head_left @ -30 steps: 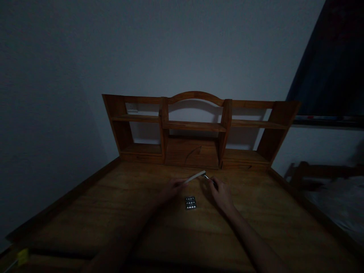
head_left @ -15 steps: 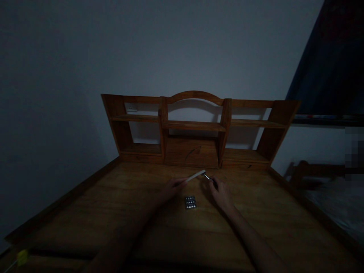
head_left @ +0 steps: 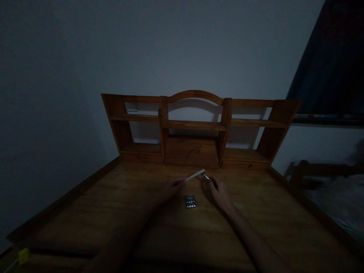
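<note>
My left hand [head_left: 174, 186] is closed on the near end of a thin pale flat piece [head_left: 195, 175], seen edge-on and tilted up to the right. In my right hand [head_left: 221, 192] is a small hand tool [head_left: 207, 177] with a shiny metal shaft and a dark handle. The tool's tip meets or nearly meets the far right end of the pale piece; contact is too small to tell. Between my forearms, a small dark case [head_left: 190, 202] lies on the wooden desk [head_left: 159, 231], with rows of several shiny pieces in it.
A wooden shelf unit [head_left: 195, 125] stands along the back of the desk against the wall. Raised edges run down both sides. A small yellow object [head_left: 24, 256] is at the lower left. To the right are a dark curtain [head_left: 330, 64] and pale, crumpled material [head_left: 338, 201].
Both hands keep their grips and places. The tool's tip and the pale piece's end shift only slightly.
</note>
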Motion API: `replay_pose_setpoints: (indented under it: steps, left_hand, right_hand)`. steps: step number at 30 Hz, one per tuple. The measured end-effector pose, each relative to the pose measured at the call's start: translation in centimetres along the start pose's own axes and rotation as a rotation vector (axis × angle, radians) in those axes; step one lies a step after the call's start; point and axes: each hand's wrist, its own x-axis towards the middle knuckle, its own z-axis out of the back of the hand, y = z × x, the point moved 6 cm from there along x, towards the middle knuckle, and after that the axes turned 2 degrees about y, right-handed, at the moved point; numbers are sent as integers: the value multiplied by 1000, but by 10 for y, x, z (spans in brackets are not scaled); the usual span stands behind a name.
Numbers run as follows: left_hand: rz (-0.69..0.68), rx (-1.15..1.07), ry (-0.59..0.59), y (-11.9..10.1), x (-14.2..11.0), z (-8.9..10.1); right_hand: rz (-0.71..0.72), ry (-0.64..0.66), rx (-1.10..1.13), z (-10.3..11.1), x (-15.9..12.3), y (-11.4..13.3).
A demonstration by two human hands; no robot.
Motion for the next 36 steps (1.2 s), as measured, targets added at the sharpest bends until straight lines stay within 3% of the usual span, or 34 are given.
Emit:
replay_pose_setpoints:
  steps: [9,16,24,36]
  left_hand:
    - [-58,12,-8,4,3,0]
    - [-5,-36,30,-3,-1,-2]
    - [-10,-50,-17,-3,0,2]
    - [-19,-58,58,-6,-1,-2]
  right_hand:
    - [-24,-27,46,1,1,1]
    - [-40,-29,69,1,-1,-1]
    - [-43,-14,263,-5,3,-6]
    - [-10,11,273,-9,2,-5]
